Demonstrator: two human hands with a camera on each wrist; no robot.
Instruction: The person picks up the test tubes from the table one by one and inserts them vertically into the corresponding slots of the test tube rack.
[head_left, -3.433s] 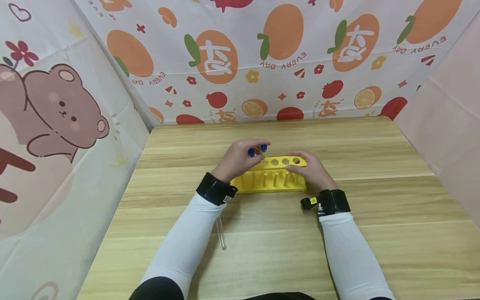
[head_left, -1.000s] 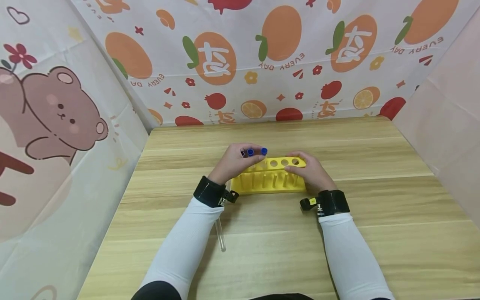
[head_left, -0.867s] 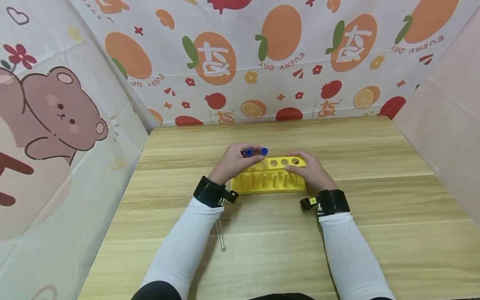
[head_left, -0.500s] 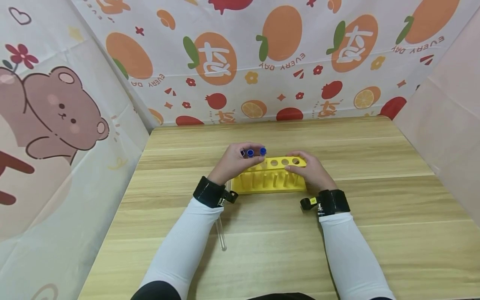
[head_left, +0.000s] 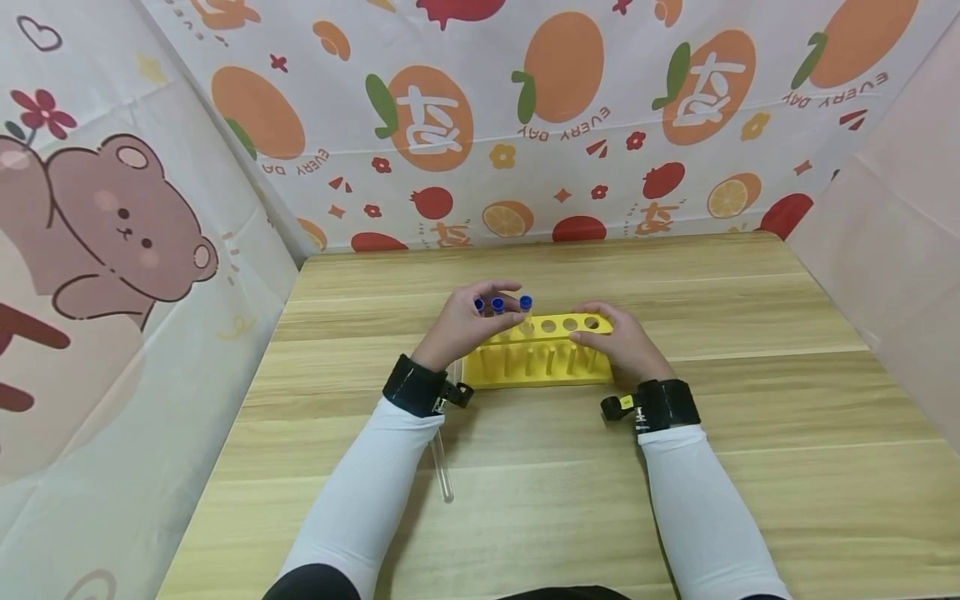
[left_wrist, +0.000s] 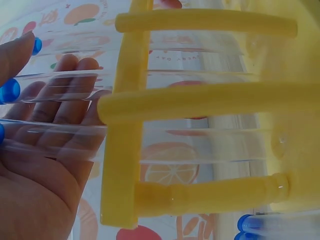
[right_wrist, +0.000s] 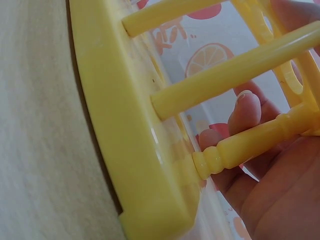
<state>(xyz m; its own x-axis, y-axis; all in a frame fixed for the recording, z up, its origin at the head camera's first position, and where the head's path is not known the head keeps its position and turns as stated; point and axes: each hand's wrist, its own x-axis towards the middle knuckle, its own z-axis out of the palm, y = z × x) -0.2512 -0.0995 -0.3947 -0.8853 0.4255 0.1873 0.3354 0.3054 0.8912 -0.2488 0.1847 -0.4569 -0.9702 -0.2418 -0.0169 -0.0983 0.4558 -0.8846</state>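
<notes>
Holding the rack [head_left: 551, 367], right hand [head_left: 618, 342] steadies (left hand [head_left: 468, 325] grips tubes [head_left: 498, 306]).

Both forearms, in white sleeves with black wrist straps, reach forward and converge toward each other; the left hand [head_left: 467, 323] is raised slightly, its fingers [left_wrist: 75, 80] loosely extended and close together, the palm open in the left wrist view; the right hand [head_left: 618, 343] lies lower, palm down, fingers [right_wrist: 243, 114] curled in a grip; the hands stay near each other, not touching.
</notes>
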